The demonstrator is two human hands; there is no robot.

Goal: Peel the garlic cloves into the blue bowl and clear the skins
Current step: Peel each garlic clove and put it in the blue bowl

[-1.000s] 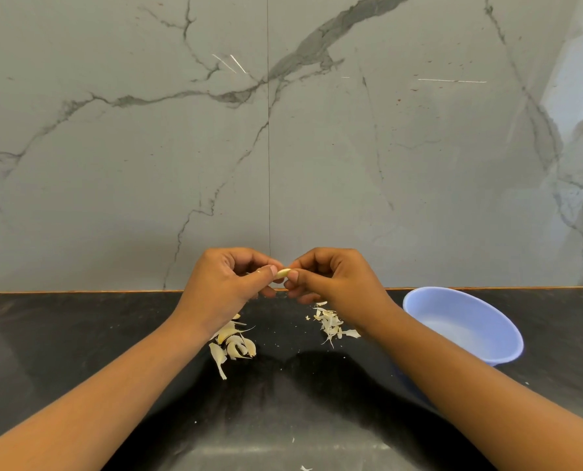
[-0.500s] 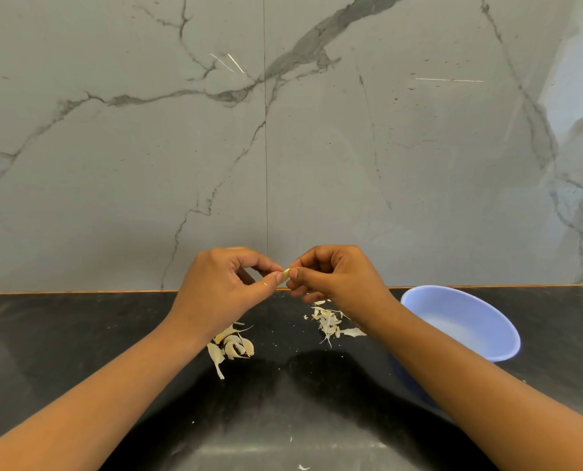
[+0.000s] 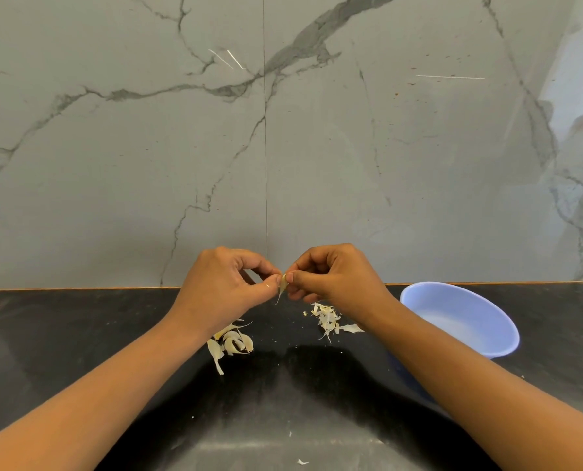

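Left hand [image 3: 225, 287]: pinches garlic clove [image 3: 283, 283], left of blue bowl [image 3: 460, 321].
Right hand [image 3: 330, 277]: pinches same clove.
Handling: likely light, slippery; grip its ends.

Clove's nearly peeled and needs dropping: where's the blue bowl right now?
Head view: the blue bowl sits on the black counter at right, partly behind the right forearm, just right of the skin pile.

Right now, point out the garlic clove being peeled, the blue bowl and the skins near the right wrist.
garlic clove [image 3: 284, 283]: head view, on its pale upper body.
blue bowl [image 3: 487, 321]: head view, on the bare inner wall.
skins [image 3: 327, 319]: head view, middle of the heap.
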